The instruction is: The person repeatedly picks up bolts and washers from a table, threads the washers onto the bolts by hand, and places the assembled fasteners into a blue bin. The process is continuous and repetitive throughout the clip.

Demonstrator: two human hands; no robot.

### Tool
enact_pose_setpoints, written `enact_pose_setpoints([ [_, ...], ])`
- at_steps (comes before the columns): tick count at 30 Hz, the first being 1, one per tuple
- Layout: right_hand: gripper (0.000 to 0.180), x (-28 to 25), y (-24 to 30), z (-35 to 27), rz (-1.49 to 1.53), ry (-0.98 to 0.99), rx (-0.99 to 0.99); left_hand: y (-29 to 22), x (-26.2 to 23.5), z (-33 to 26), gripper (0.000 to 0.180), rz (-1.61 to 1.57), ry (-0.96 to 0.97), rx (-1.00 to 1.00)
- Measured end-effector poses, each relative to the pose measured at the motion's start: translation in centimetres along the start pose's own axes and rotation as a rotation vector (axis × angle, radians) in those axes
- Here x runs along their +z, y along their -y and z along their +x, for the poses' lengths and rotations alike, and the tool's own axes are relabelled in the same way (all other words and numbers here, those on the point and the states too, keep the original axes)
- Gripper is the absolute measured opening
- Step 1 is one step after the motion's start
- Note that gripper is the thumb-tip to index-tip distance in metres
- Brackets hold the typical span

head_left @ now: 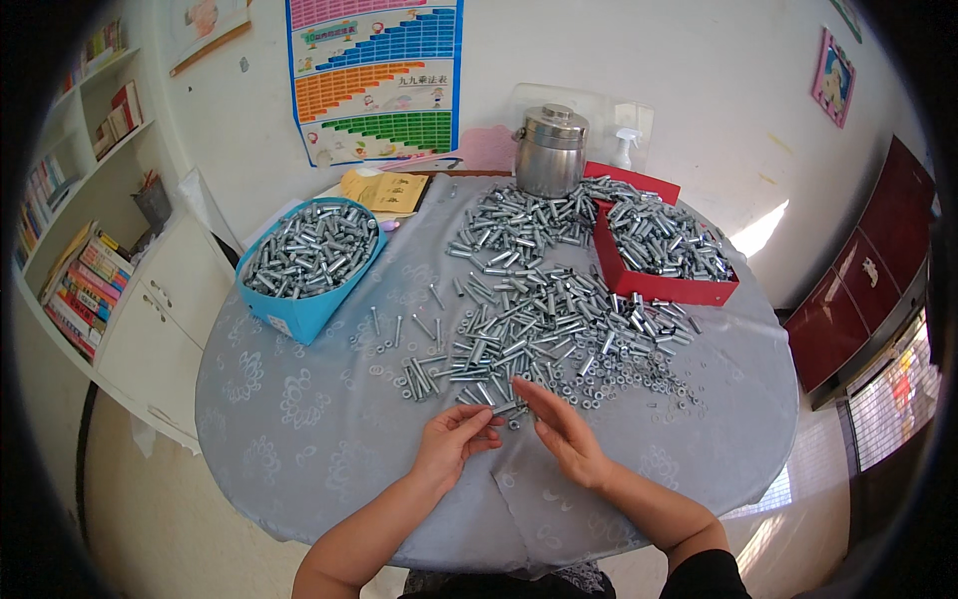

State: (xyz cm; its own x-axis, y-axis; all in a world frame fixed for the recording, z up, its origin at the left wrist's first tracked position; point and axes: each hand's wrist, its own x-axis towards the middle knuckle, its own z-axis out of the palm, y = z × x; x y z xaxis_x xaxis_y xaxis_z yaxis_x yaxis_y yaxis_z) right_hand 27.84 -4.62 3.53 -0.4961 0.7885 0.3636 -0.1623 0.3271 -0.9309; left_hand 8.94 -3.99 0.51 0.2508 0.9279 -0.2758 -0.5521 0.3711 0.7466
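Observation:
My left hand [454, 439] pinches a small silver bolt [504, 407] at its fingertips, just above the grey tablecloth [299, 429]. Close beside it, my right hand [561, 429] has its fingers stretched out toward the same bolt, and whether it grips the bolt cannot be made out. Right beyond both hands lies a wide spread of loose silver bolts, nuts and washers [539, 319] across the middle of the round table.
A blue box [304, 314] full of bolts stands at the left, a red box [659, 287] full of bolts at the right. At the back stand a steel canister [550, 150], a spray bottle [625, 148] and a yellow packet [387, 190]. Bookshelves [80, 260] and a white cabinet [165, 309] are left.

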Motion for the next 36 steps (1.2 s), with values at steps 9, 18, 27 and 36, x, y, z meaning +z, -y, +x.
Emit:
enact_pose_setpoints([
  [9,0.017,-0.7,0.3,0.2,-0.940,-0.216,0.011,-0.5,-0.8,0.4,0.014,-0.180,0.076,0.047],
  [18,0.018,0.4,-1.4,0.6,-1.252,-0.089,-0.024,-0.1,-0.6,0.6,0.013,-0.213,0.124,-0.020],
  [27,0.021,-0.6,-1.4,0.6,-0.684,-0.413,-0.040,-0.4,-0.7,0.4,0.015,-0.115,0.095,-0.019],
  [36,0.022,-0.9,-1.3,0.4,-0.526,-0.368,-0.020,-0.4,-0.7,0.3,0.016,0.006,0.081,-0.021],
])
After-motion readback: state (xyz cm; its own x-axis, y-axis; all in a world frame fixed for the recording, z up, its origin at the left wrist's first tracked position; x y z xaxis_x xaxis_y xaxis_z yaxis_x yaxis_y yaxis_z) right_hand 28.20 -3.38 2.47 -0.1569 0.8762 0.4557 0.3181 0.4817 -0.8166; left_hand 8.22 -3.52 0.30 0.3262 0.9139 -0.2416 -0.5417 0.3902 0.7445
